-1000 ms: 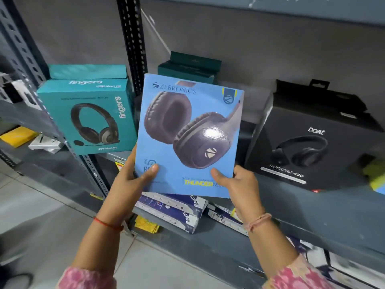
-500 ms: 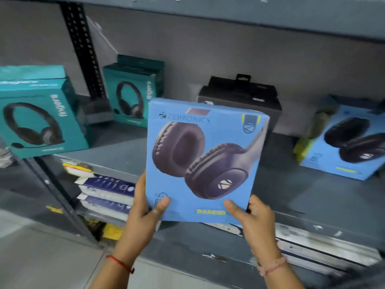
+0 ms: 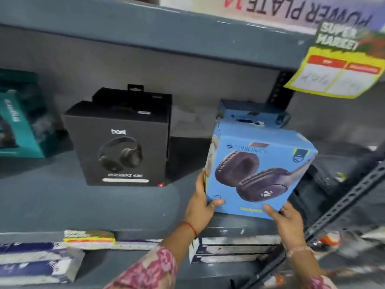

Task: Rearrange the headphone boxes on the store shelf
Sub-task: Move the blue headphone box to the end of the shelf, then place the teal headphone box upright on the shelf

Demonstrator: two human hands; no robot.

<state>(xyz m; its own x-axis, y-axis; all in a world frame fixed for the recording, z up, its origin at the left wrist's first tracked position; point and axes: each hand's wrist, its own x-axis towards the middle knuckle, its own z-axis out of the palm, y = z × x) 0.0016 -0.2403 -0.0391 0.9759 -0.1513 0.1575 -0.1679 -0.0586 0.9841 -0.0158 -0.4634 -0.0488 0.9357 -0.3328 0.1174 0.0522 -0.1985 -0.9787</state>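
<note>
I hold a light blue Zebronics headphone box (image 3: 258,174) upright at the right end of the grey shelf (image 3: 83,201). My left hand (image 3: 201,207) grips its lower left corner and my right hand (image 3: 288,220) its lower right corner. A second blue Zebronics box (image 3: 252,115) stands right behind it, mostly hidden. A black boAt box (image 3: 120,142) stands upright to the left, with another black box (image 3: 133,97) behind it. A teal Fingers box (image 3: 18,126) sits at the far left, blurred.
A perforated metal upright (image 3: 343,205) slants along the right. A yellow supermarket price tag (image 3: 337,65) hangs from the shelf above. Flat white and blue boxes (image 3: 233,245) are stacked on the shelf below, with more (image 3: 31,261) at the lower left.
The blue box in both hands has travelled right along the shelf, past the black box, and now sits in front of the other blue box. The view has shifted right.
</note>
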